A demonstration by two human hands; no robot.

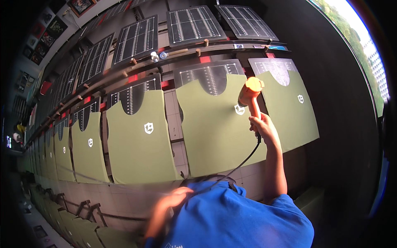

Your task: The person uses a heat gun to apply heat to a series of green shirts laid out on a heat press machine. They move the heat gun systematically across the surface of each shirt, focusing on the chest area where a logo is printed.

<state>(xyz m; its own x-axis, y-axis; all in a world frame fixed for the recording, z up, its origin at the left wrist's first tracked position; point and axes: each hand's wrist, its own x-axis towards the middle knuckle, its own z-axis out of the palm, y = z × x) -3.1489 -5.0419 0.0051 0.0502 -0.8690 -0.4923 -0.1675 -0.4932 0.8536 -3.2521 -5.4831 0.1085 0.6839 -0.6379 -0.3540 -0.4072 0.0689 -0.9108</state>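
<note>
Right hand (265, 129) clamps an orange, pistol-shaped, black-corded heat gun (250, 91); left hand (178, 196) blurred, its hold unclear.

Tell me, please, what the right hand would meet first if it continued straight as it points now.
Past the heat gun it holds, the right hand would probably meet the board under the rightmost shirt; depth is unclear, so it might pass above.

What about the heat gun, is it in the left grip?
No, the right grip is wrapped around the handle of the orange heat gun.
</note>
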